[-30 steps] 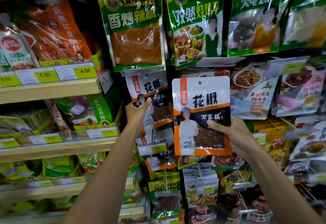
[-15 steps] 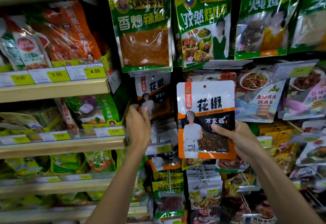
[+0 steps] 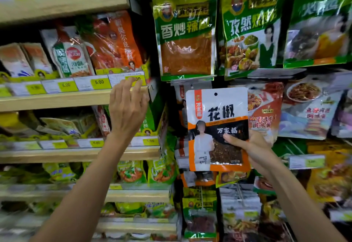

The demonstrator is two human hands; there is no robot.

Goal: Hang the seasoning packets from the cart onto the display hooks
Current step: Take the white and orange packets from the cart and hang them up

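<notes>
My right hand [image 3: 253, 152] grips a white, orange and black seasoning packet [image 3: 217, 120] by its lower right corner, thumb on the front. The packet is upright, its hang hole at the top, in front of a row of matching packets [image 3: 181, 97] hanging on a hook behind it. My left hand [image 3: 127, 112] is raised with fingers loosely spread and holds nothing; it hovers in front of the wooden shelf edge [image 3: 76, 99], left of the hanging packets. The hook itself is hidden behind the packets.
Large green seasoning bags [image 3: 185, 32] hang in the row above. More packets [image 3: 308, 106] hang to the right, with several below. Wooden shelves on the left carry bagged goods with yellow price tags [image 3: 100, 82]. No cart is in view.
My left hand let go of the hanging packets and moved left and up to the shelf edge. The held packet stayed in my right hand, shifting slightly right; the view moved closer.
</notes>
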